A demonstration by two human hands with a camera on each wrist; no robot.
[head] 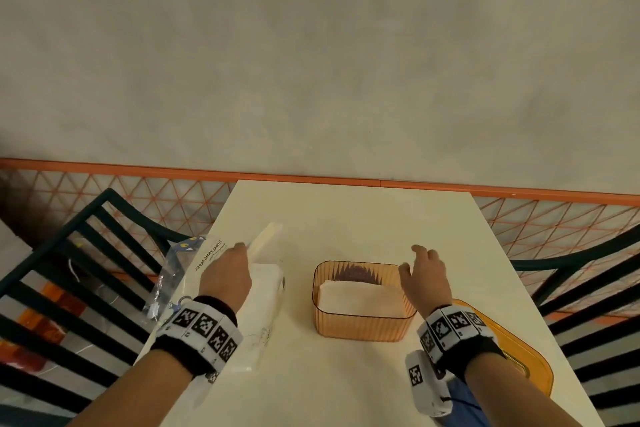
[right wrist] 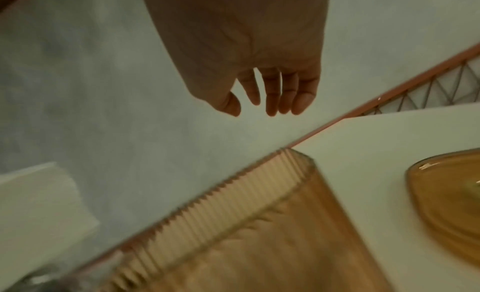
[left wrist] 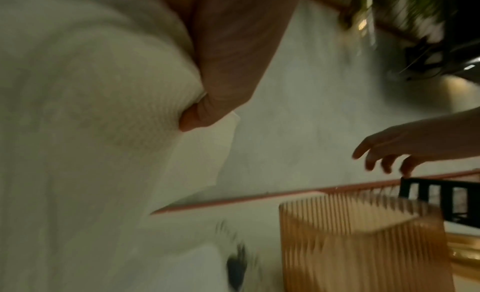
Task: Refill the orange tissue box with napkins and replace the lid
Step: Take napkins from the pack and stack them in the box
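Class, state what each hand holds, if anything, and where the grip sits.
Left hand pinches a napkin stack at its near end. Right hand holds nothing.

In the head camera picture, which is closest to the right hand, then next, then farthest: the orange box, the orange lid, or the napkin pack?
From the right hand:
1. Orange box, just to its left; the fingers are at the box's right rim.
2. Orange lid, flat on the table behind the right wrist, partly hidden by it.
3. Napkin pack, across the table under the left hand.
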